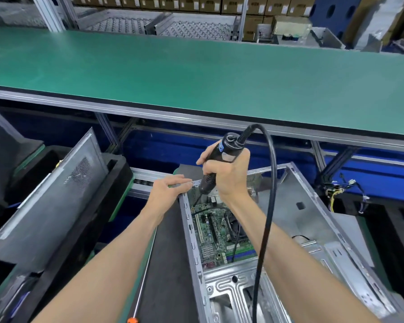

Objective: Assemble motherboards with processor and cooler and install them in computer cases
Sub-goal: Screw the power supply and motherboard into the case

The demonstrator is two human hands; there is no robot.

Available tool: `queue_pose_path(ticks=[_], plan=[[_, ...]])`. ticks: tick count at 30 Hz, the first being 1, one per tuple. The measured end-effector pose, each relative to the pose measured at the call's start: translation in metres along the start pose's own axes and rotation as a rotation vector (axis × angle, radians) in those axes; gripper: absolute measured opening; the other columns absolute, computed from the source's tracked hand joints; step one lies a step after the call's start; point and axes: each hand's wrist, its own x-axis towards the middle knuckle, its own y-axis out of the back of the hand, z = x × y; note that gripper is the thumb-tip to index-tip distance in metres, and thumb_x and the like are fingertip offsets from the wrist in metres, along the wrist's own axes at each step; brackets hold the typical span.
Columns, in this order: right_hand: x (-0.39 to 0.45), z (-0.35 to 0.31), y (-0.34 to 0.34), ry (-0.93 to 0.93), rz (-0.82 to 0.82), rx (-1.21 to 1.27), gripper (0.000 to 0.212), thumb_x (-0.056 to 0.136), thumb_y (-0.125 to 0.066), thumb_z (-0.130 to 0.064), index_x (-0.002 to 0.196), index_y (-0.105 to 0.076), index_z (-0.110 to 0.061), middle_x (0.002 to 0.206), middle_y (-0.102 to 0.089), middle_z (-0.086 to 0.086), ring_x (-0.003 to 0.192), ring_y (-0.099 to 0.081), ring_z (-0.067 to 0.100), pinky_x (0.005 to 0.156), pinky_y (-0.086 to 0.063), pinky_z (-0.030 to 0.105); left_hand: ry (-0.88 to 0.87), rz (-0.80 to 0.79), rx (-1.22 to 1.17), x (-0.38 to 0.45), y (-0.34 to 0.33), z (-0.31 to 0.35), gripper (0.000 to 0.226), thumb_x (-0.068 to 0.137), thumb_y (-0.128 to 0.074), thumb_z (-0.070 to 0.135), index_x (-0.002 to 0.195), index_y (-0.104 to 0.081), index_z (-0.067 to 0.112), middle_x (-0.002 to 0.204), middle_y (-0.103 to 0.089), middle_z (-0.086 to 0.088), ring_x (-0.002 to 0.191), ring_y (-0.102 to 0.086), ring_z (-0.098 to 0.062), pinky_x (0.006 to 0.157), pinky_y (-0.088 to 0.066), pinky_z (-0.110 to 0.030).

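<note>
Gripping the electric screwdriver [222,159], right hand [226,176] works over the motherboard [216,231] — left hand [167,190] flat on the case [313,217] rim.

Your two forearms are bare to the frame's edge, your left hand [170,190] and right hand [224,173] ungloved.

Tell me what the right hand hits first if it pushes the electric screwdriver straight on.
Likely the motherboard: the right hand aims the electric screwdriver down at its far left corner inside the computer case; contact is unclear.

Green conveyor belt [196,73] ahead; cardboard boxes [173,3] stacked behind.
</note>
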Motion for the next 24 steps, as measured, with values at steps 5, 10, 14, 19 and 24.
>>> queue_pose_path(ticks=[5, 10, 14, 19, 24], plan=[[0.0, 0.008, -0.01, -0.042, -0.049, 0.006, 0.034, 0.052, -0.054, 0.011, 0.054, -0.063, -0.021, 0.06, -0.062, 0.016, 0.058, -0.055, 0.022, 0.053, -0.045, 0.031, 0.015, -0.045, -0.077, 0.005, 0.002, -0.004, 0.032, 0.063, -0.087, 0.041, 0.093, -0.082, 0.032, 0.114, -0.074, 0.008, 0.115, -0.064, -0.01, 0.105, -0.049, -0.039], [-0.003, 0.014, -0.015, -0.052, -0.055, -0.018, 0.016, 0.053, -0.055, 0.011, 0.061, -0.063, 0.001, 0.063, -0.061, 0.025, 0.059, -0.056, 0.018, 0.056, -0.047, 0.03, 0.031, -0.076, -0.138, 0.006, 0.003, -0.007, 0.025, 0.071, -0.086, 0.031, 0.095, -0.082, 0.026, 0.103, -0.077, -0.001, 0.107, -0.069, -0.021, 0.096, -0.053, -0.034], [-0.004, 0.019, -0.017, -0.05, -0.062, -0.016, 0.014, 0.054, -0.054, 0.013, 0.063, -0.063, 0.008, 0.063, -0.062, 0.025, 0.058, -0.057, 0.015, 0.056, -0.048, 0.026, 0.045, -0.074, -0.162, 0.004, 0.002, -0.007, 0.017, 0.08, -0.081, 0.019, 0.096, -0.082, 0.021, 0.1, -0.078, -0.005, 0.102, -0.069, -0.023, 0.089, -0.053, -0.03], [-0.004, 0.024, -0.018, -0.038, -0.08, -0.002, 0.015, 0.055, -0.055, 0.014, 0.065, -0.064, 0.005, 0.063, -0.062, 0.025, 0.057, -0.058, 0.013, 0.056, -0.048, 0.024, 0.046, -0.084, -0.156, 0.002, 0.002, -0.005, 0.014, 0.082, -0.079, 0.017, 0.095, -0.082, 0.021, 0.099, -0.078, -0.005, 0.103, -0.069, -0.023, 0.095, -0.052, -0.034], [-0.004, 0.028, -0.02, -0.009, -0.099, -0.067, 0.011, 0.057, -0.059, 0.008, 0.064, -0.065, 0.003, 0.065, -0.064, 0.019, 0.06, -0.059, 0.018, 0.057, -0.05, 0.03, 0.035, -0.099, -0.166, 0.001, 0.003, -0.006, 0.028, 0.067, -0.081, 0.034, 0.094, -0.082, 0.024, 0.094, -0.078, -0.003, 0.088, -0.07, -0.009, 0.081, -0.05, -0.024]])
